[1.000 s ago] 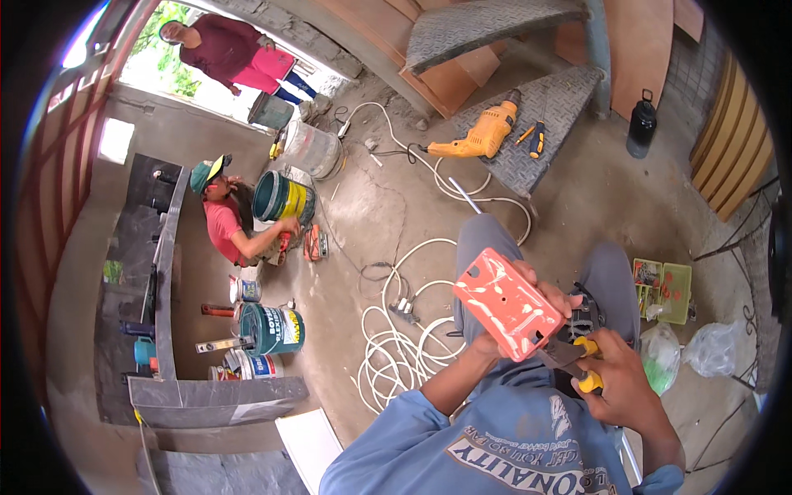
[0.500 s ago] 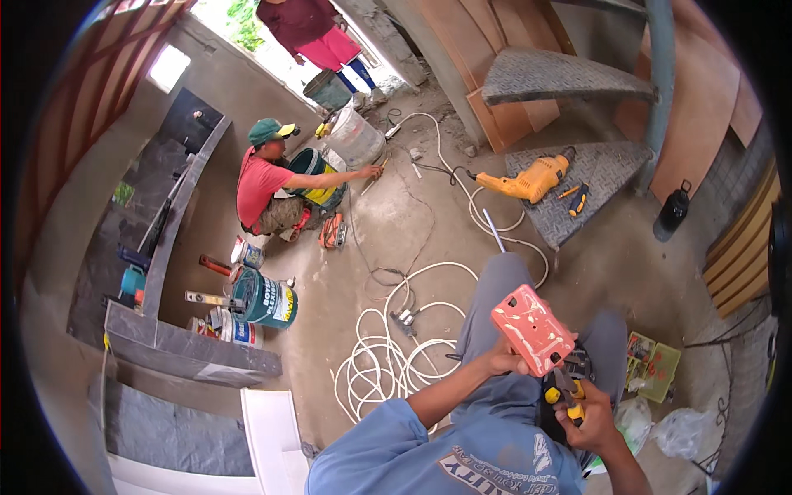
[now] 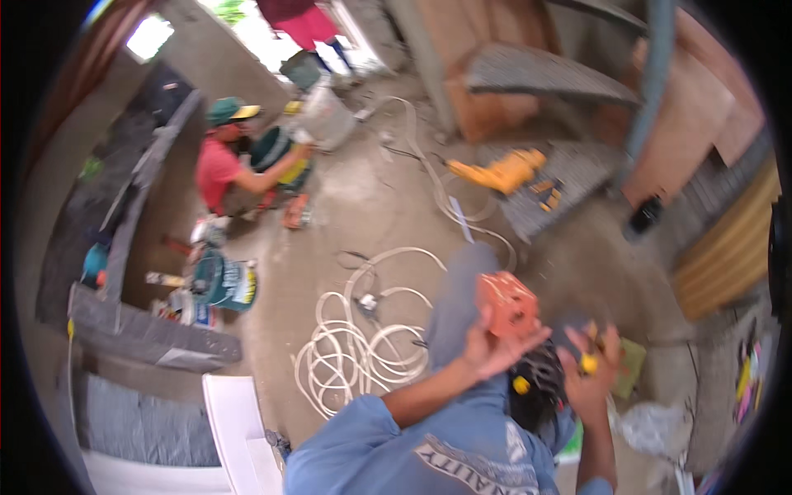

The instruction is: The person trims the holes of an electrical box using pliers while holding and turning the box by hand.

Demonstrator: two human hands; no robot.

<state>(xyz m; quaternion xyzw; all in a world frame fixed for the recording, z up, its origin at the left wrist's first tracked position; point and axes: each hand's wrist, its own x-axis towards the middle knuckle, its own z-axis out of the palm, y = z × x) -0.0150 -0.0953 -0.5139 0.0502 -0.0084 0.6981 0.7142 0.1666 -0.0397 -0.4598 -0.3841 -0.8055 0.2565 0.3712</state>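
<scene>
An orange-red electrical box (image 3: 506,302) with pale smears and holes rests in my left hand (image 3: 495,348), thumb along its side and fingers stretched beneath it. My right hand (image 3: 591,371) is raised to the right of the box, its fingers partly spread and blurred. A yellow part of the pliers (image 3: 588,363) shows between the thumb and fingers; the rest of the tool is hidden or smeared. Below the hands, on my lap, lies a black tool pouch (image 3: 540,375) with a round yellow piece at its edge.
Coiled white cable (image 3: 351,355) lies ahead on the left. A yellow drill (image 3: 503,172) sits on a metal stair step (image 3: 569,177). A co-worker (image 3: 223,161) squats by buckets (image 3: 223,280); another person (image 3: 305,25) stands at the doorway. A black bottle (image 3: 645,216) and clear plastic bag (image 3: 656,429) are right.
The view has shifted and blurred. The box has tilted, showing its side. My right hand has lifted and its fingers have loosened around the pliers. The squatting co-worker's arm has drawn back toward the bucket.
</scene>
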